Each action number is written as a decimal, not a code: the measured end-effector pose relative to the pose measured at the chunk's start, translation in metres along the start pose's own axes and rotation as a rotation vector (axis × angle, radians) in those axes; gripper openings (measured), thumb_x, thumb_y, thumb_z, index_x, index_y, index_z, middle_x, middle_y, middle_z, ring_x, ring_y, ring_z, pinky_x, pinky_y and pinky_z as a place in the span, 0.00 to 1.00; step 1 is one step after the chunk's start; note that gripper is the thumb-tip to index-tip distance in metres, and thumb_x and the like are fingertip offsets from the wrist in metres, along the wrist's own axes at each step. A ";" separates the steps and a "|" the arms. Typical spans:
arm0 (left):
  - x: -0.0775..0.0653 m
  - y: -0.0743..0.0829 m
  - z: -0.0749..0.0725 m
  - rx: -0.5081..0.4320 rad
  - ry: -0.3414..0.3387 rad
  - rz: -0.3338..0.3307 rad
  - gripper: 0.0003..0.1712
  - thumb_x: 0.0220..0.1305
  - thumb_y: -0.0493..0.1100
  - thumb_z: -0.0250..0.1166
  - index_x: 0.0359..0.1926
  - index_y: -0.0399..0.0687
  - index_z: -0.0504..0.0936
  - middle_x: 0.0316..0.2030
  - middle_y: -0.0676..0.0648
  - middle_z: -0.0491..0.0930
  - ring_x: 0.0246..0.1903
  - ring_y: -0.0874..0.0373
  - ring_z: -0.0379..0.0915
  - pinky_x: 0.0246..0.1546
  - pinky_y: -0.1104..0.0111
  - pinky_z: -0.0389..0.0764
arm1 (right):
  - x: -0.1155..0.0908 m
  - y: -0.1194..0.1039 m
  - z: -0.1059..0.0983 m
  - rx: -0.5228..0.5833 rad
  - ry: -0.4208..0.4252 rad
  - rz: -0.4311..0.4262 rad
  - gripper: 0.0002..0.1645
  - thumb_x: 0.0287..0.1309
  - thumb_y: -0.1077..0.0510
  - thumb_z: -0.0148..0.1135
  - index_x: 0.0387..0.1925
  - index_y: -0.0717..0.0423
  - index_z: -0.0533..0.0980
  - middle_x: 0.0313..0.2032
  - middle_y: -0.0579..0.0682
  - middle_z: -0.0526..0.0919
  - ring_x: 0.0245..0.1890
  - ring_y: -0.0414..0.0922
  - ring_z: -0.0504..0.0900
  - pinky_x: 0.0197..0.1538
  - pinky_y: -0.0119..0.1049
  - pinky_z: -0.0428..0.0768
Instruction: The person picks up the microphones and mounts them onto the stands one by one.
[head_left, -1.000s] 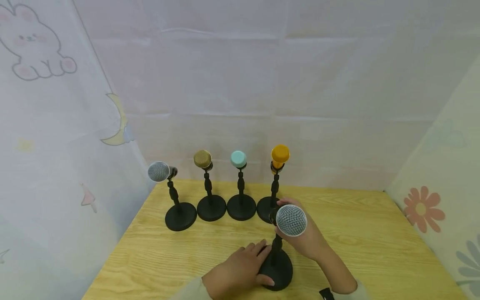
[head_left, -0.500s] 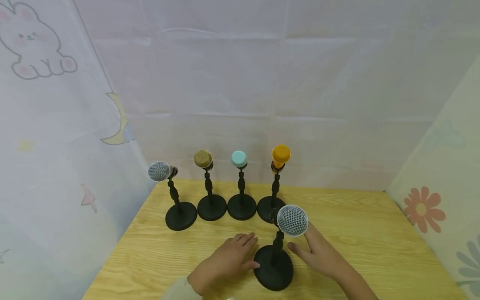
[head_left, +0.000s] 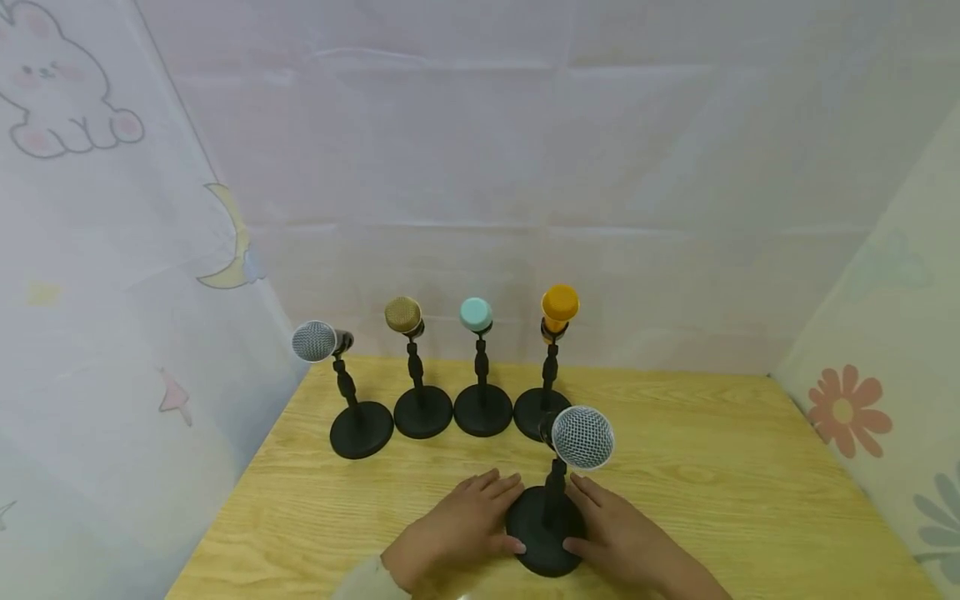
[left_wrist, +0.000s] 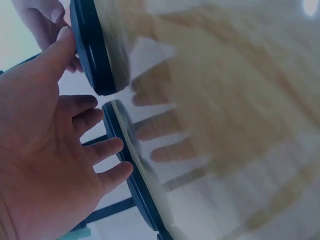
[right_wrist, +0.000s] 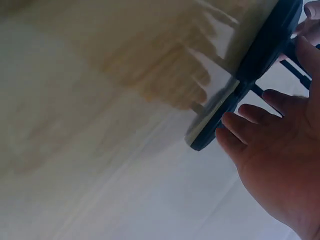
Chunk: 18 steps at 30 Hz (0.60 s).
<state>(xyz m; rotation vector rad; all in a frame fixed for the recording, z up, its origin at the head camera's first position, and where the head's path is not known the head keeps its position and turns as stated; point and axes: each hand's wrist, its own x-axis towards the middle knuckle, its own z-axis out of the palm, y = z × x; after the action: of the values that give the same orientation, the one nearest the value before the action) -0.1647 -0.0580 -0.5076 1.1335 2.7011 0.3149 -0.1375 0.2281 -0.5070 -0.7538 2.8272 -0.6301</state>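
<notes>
A microphone with a silver mesh head (head_left: 582, 437) sits on a black desk stand, whose round base (head_left: 536, 521) rests near the front of the table. My left hand (head_left: 457, 533) lies at the left side of that base, its thumb touching the edge. On the other side is my right hand (head_left: 626, 537), the thumb at the base's front right and the fingers stretched along its side. In the left wrist view the left hand's fingers (left_wrist: 107, 150) are spread and nearly straight. The right wrist view shows the right hand's fingers (right_wrist: 240, 127) extended beside a dark base (right_wrist: 262, 42).
Behind stands a row of microphones on black round-based stands: a silver one (head_left: 314, 342), a gold one (head_left: 403, 315), a mint one (head_left: 476, 315) and an orange one (head_left: 560, 303). The wooden table (head_left: 712, 467) meets cloth-covered walls at the back and sides.
My right hand has left the stand's upper part beside the microphone and come down to the base. The left hand drew back leftward off the base, then touched its edge again.
</notes>
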 end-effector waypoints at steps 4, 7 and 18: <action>0.001 0.004 -0.001 0.024 -0.031 0.002 0.45 0.68 0.73 0.54 0.78 0.55 0.62 0.76 0.56 0.60 0.75 0.53 0.55 0.72 0.53 0.64 | 0.000 -0.005 0.004 0.006 -0.083 0.007 0.52 0.64 0.25 0.54 0.75 0.56 0.64 0.75 0.54 0.62 0.69 0.58 0.71 0.64 0.58 0.74; 0.001 0.008 -0.003 0.038 -0.049 0.005 0.44 0.70 0.70 0.55 0.78 0.54 0.62 0.76 0.55 0.61 0.75 0.57 0.56 0.72 0.57 0.64 | -0.001 -0.008 0.005 -0.007 -0.107 0.006 0.51 0.66 0.25 0.50 0.76 0.55 0.63 0.75 0.53 0.62 0.68 0.57 0.73 0.62 0.56 0.76; 0.004 0.019 -0.004 0.095 -0.097 0.019 0.45 0.70 0.71 0.52 0.79 0.54 0.59 0.78 0.54 0.55 0.75 0.61 0.54 0.72 0.60 0.64 | -0.006 -0.016 0.005 -0.141 -0.078 -0.024 0.47 0.69 0.27 0.46 0.71 0.57 0.70 0.71 0.56 0.69 0.64 0.56 0.76 0.58 0.53 0.79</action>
<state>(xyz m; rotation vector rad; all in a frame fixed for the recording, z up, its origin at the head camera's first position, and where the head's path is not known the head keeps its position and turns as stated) -0.1554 -0.0422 -0.4989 1.1687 2.6468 0.1317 -0.1240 0.2166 -0.5047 -0.8173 2.8169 -0.3980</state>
